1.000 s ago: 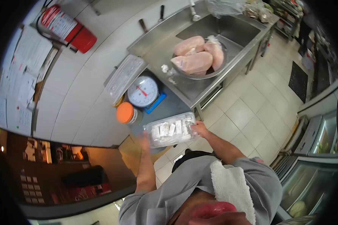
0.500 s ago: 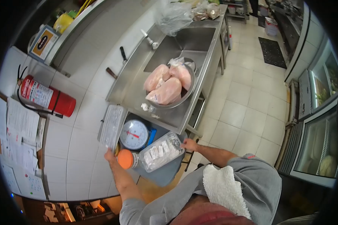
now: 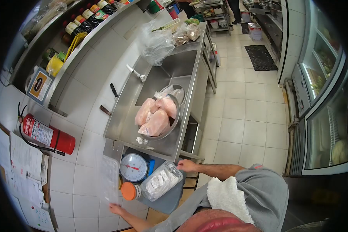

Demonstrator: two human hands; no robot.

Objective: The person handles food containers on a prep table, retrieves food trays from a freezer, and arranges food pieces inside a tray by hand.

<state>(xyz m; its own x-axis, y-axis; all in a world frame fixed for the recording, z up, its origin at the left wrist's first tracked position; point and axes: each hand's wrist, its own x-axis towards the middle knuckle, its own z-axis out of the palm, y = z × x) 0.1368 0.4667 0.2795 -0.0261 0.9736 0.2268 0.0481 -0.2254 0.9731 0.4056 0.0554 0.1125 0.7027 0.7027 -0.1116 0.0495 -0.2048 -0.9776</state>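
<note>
My left hand (image 3: 116, 209) grips the lower end of a clear plastic lid (image 3: 107, 176), which looks blurred and stands close to the tiled wall. With my right hand (image 3: 186, 165) I hold the upper right rim of a clear plastic container (image 3: 167, 188); its fingertips are partly hidden. Several small white packets (image 3: 159, 179) lie inside the container. To its left is a jar with an orange lid (image 3: 130, 191). A blue kitchen scale (image 3: 134, 167) with a round white dial sits behind the jar, on the same grey surface (image 3: 172, 204).
Bagged pale meat (image 3: 155, 123) fills a metal bowl (image 3: 174, 127) in the steel sink unit (image 3: 118, 129). Plastic bags (image 3: 154, 44) lie beyond the basin. A fire extinguisher (image 3: 46, 134) hangs on the left wall; a glass-door fridge (image 3: 326, 135) stands right.
My left hand has moved down and outward with the lid, away from the jar. My right hand stays at the container's rim. The view has tilted upward, showing more shelf.
</note>
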